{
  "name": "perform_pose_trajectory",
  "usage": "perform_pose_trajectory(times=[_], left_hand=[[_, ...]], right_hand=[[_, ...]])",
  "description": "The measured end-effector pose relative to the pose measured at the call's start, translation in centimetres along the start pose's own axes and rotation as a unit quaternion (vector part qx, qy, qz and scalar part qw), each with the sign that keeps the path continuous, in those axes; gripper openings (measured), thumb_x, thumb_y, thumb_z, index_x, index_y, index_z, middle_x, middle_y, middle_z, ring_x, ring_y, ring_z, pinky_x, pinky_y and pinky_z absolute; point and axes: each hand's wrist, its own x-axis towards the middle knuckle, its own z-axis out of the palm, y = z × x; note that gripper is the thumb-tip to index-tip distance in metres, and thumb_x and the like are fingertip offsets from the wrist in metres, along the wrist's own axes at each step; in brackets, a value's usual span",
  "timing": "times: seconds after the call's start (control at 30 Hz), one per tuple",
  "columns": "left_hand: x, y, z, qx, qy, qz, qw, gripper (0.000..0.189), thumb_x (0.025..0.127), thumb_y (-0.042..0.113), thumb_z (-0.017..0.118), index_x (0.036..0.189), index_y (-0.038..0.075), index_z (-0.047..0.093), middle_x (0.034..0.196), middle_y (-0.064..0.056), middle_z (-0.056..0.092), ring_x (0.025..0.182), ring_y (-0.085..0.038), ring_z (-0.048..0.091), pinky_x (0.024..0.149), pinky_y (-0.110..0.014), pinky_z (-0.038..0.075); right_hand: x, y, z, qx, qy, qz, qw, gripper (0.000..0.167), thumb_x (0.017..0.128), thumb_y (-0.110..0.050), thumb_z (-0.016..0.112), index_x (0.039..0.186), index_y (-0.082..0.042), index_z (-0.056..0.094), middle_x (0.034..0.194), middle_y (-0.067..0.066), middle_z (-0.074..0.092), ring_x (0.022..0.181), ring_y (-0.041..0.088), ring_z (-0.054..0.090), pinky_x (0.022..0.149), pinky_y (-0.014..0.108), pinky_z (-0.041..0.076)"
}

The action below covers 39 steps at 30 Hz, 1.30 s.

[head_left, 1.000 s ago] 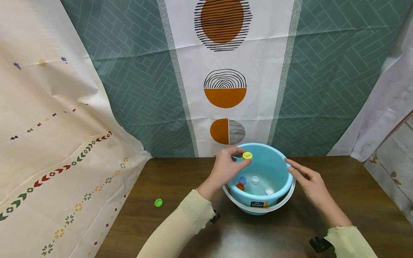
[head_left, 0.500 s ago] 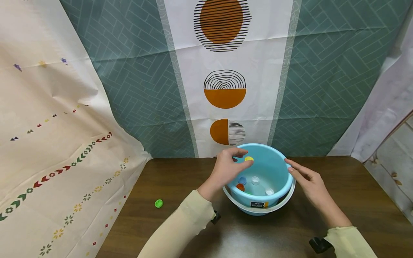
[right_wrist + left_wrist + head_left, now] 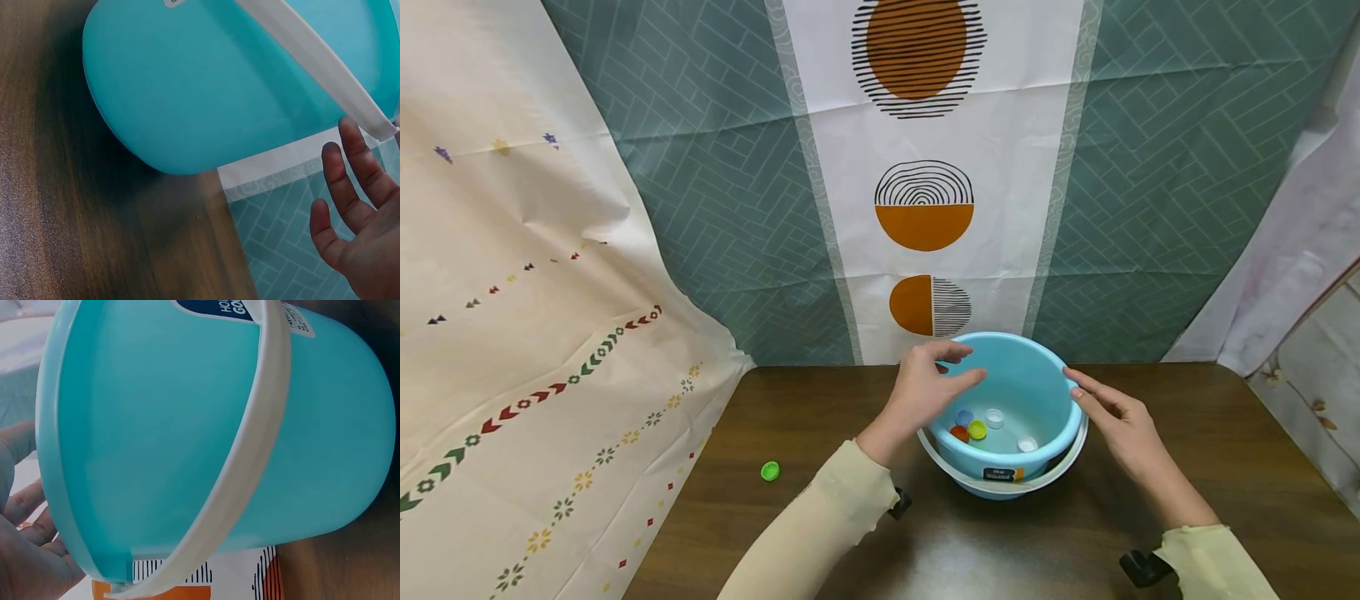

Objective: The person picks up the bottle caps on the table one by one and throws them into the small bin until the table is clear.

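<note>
A light blue bucket (image 3: 1022, 379) with a lowered white handle (image 3: 253, 431) stands on the table. Inside lie a yellow bottle cap (image 3: 977, 430), a red cap (image 3: 959, 434), a blue cap (image 3: 964, 416) and two whitish caps (image 3: 994, 418). My left hand (image 3: 919, 385) hovers at the bucket's left rim, thumb and fingers apart, holding nothing. On the opposite side, my right hand (image 3: 1118, 423) touches the rim with extended fingers. Its fingers (image 3: 340, 187) appear beside the handle's end in the right wrist view. A green cap (image 3: 770, 471) lies on the table, left of the bucket.
The brown wooden table (image 3: 1000, 550) reaches back to a hanging green and white patterned cloth (image 3: 737, 208). A cream printed cloth (image 3: 550, 375) drapes along the left side. Pale cloth (image 3: 1270, 275) hangs at the right.
The yellow cap has left my left hand's fingertips and dropped to the bucket's bottom, beside the red cap. Both hands have stayed almost in place.
</note>
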Motion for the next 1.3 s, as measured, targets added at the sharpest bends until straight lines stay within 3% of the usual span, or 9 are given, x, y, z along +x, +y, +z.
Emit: perform_pose_trajectory(times=[0.4, 0.6, 0.73, 0.97, 1.17, 1.3], left_hand=[[-0.4, -0.7, -1.6, -0.009, 0.037, -0.007, 0.9992, 0.036, 0.078, 0.041, 0.073, 0.109, 0.023, 0.068, 0.102, 0.011, 0.067, 0.093, -0.005, 0.06, 0.084, -0.033, 0.053], [-1.1, -1.9, -3.4, -0.038, 0.049, -0.022, 0.9978, 0.036, 0.08, 0.041, 0.072, 0.11, 0.023, 0.067, 0.104, 0.0, 0.068, 0.09, -0.015, 0.064, 0.077, -0.027, 0.055], [-1.6, -2.8, -5.0, -0.024, 0.07, -0.042, 0.9964, 0.036, 0.078, 0.046, 0.071, 0.108, 0.025, 0.067, 0.103, 0.004, 0.067, 0.089, -0.013, 0.066, 0.075, -0.026, 0.056], [-2.5, -4.7, -7.6, -0.002, 0.111, -0.057, 0.9922, 0.033, 0.078, 0.042, 0.072, 0.106, 0.025, 0.069, 0.101, 0.006, 0.068, 0.092, -0.01, 0.065, 0.081, -0.028, 0.055], [-3.9, -6.8, -9.7, 0.004, 0.137, -0.081, 0.9873, 0.03, 0.078, 0.041, 0.073, 0.103, 0.025, 0.069, 0.099, 0.002, 0.07, 0.089, -0.011, 0.064, 0.079, -0.027, 0.054], [-4.9, -8.1, -10.8, 0.015, 0.145, -0.103, 0.9839, 0.027, 0.078, 0.039, 0.073, 0.101, 0.025, 0.07, 0.098, 0.002, 0.07, 0.09, -0.012, 0.064, 0.078, -0.027, 0.053]], right_hand=[[0.0, 0.0, 0.0, -0.001, -0.006, 0.005, 1.0, 0.041, 0.096, -0.041, 0.048, 0.135, -0.032, 0.05, 0.138, -0.002, 0.052, 0.111, -0.016, 0.045, 0.084, 0.008, 0.04], [0.1, 0.1, 0.0, 0.004, -0.01, 0.007, 0.9999, 0.041, 0.095, -0.042, 0.047, 0.135, -0.033, 0.049, 0.139, -0.001, 0.051, 0.11, -0.016, 0.046, 0.083, 0.007, 0.039], [0.2, 0.2, 0.0, -0.001, -0.007, 0.007, 0.9999, 0.04, 0.095, -0.042, 0.047, 0.135, -0.034, 0.049, 0.139, -0.001, 0.051, 0.111, -0.016, 0.045, 0.085, 0.009, 0.04], [0.4, 0.2, -0.1, 0.001, -0.007, 0.008, 0.9999, 0.041, 0.096, -0.043, 0.046, 0.135, -0.033, 0.049, 0.139, -0.002, 0.051, 0.112, -0.016, 0.045, 0.099, 0.046, 0.043], [0.6, 0.4, -0.2, -0.001, -0.007, 0.007, 1.0, 0.04, 0.095, -0.042, 0.048, 0.135, -0.033, 0.05, 0.138, -0.003, 0.052, 0.111, -0.016, 0.046, 0.088, 0.014, 0.041], [0.7, 0.5, -0.2, 0.005, -0.006, 0.001, 1.0, 0.04, 0.095, -0.04, 0.049, 0.134, -0.032, 0.051, 0.137, -0.004, 0.053, 0.111, -0.016, 0.047, 0.084, 0.006, 0.039]])
